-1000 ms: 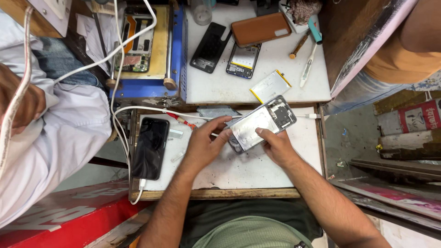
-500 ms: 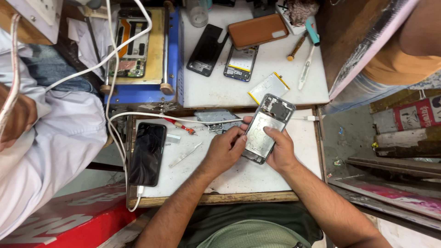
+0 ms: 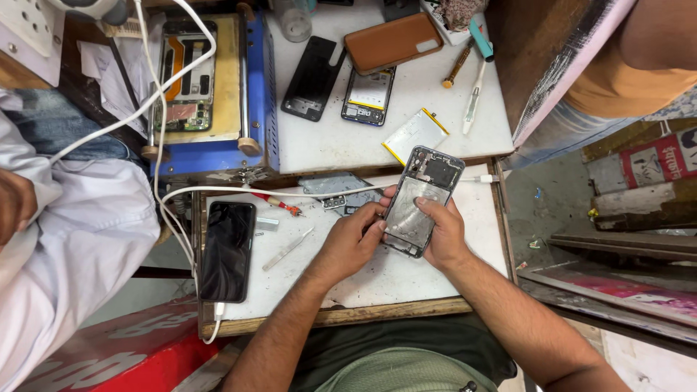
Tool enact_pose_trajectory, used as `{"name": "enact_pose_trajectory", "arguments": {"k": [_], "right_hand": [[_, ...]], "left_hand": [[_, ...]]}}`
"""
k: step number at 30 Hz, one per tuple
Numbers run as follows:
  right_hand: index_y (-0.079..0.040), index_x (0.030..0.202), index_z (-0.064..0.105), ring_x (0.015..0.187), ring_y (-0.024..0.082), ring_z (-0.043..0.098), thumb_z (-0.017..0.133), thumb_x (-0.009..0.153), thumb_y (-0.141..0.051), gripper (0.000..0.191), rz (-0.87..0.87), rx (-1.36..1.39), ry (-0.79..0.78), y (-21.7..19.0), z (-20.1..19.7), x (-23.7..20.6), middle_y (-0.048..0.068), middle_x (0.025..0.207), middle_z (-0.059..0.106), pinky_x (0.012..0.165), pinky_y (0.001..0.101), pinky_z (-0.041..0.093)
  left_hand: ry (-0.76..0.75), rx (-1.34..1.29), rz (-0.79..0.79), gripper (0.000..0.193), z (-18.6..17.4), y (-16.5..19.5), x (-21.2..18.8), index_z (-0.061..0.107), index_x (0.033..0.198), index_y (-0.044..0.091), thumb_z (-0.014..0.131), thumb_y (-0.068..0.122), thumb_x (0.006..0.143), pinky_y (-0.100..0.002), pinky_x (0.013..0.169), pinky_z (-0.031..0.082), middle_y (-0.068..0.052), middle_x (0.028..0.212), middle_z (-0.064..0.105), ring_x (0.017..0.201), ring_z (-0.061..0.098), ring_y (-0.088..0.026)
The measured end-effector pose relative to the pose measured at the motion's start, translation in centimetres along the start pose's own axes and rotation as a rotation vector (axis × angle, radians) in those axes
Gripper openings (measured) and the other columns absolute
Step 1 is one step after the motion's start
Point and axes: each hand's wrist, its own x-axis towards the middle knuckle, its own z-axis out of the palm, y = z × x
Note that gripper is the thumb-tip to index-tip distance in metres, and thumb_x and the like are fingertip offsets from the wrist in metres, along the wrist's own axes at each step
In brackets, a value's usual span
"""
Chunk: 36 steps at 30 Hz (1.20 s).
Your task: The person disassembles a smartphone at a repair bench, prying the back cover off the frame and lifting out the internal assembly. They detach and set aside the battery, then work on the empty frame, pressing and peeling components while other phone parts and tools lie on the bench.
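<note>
White repair table [image 3: 377, 283], scuffed. At 9 o'clock: black phone [image 3: 227, 250] lying flat, charging cable attached; metal tweezers [image 3: 287, 248] beside it. Centre: left hand [image 3: 348, 243] and right hand [image 3: 443, 236], fingers grasping opened phone frame [image 3: 421, 199] from both sides. At 12 o'clock: loose battery [image 3: 414, 135].

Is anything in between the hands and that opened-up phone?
No. Both hands already hold the opened phone directly: the left hand grips its left edge and the right hand its right edge, above the white work board. Nothing visible sits between them.
</note>
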Motion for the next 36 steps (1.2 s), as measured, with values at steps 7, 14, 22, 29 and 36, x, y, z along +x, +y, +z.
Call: {"name": "enact_pose_trajectory", "arguments": {"k": [7, 14, 22, 29, 36], "right_hand": [[0.008, 0.134, 0.053, 0.117, 0.034, 0.068, 0.047, 0.098, -0.015, 0.044, 0.023, -0.031, -0.098, 1.2, -0.2, -0.4, 0.024, 0.126, 0.067, 0.101, 0.0474, 0.058], [-0.003, 0.134, 0.054, 0.108, 0.021, 0.068, 0.052, 0.091, -0.006, 0.043, 0.072, -0.052, 0.005, 3.0, -1.3, -1.1, 0.010, 0.119, 0.067, 0.092, 0.0392, 0.058], [0.005, 0.133, 0.057, 0.105, 0.023, 0.067, 0.055, 0.094, -0.006, 0.041, -0.024, -0.130, -0.008, 3.3, -2.5, -1.0, 0.015, 0.117, 0.068, 0.090, 0.0383, 0.057], [0.003, 0.133, 0.055, 0.106, 0.025, 0.068, 0.053, 0.092, -0.007, 0.043, 0.026, -0.070, 0.012, 2.5, -1.3, -0.7, 0.015, 0.118, 0.068, 0.092, 0.0398, 0.058], [0.002, 0.141, 0.051, 0.111, 0.021, 0.065, 0.052, 0.092, -0.008, 0.050, 0.027, -0.148, -0.051, 3.1, -0.5, -1.4, 0.013, 0.123, 0.066, 0.095, 0.0371, 0.055]], "left_hand": [[0.377, 0.155, -0.075, 0.026, 1.8, 2.2, -0.2, 0.058, 0.106, 0.005, 0.070, 0.025, 0.093, -0.036, 0.066, 0.059, -0.007, 0.083, 0.074, 0.074, 0.076, -0.022], [0.481, 0.230, 0.115, 0.015, 2.2, 2.8, 0.5, 0.067, 0.104, 0.006, 0.062, 0.020, 0.104, -0.040, 0.070, 0.058, -0.012, 0.095, 0.072, 0.084, 0.072, -0.032], [0.400, 0.119, 0.213, 0.018, 2.1, 2.0, 0.4, 0.067, 0.118, 0.005, 0.059, 0.015, 0.106, -0.038, 0.082, 0.057, -0.014, 0.105, 0.071, 0.095, 0.071, -0.033], [0.208, 0.011, 0.080, 0.035, 0.9, 1.7, 0.0, 0.059, 0.136, 0.006, 0.054, 0.012, 0.102, -0.037, 0.078, 0.056, -0.015, 0.106, 0.067, 0.089, 0.070, -0.030], [0.448, 0.221, -0.001, 0.017, 2.8, 1.8, 0.2, 0.068, 0.106, 0.005, 0.060, 0.020, 0.107, -0.040, 0.073, 0.056, -0.014, 0.095, 0.072, 0.085, 0.071, -0.033]]}}
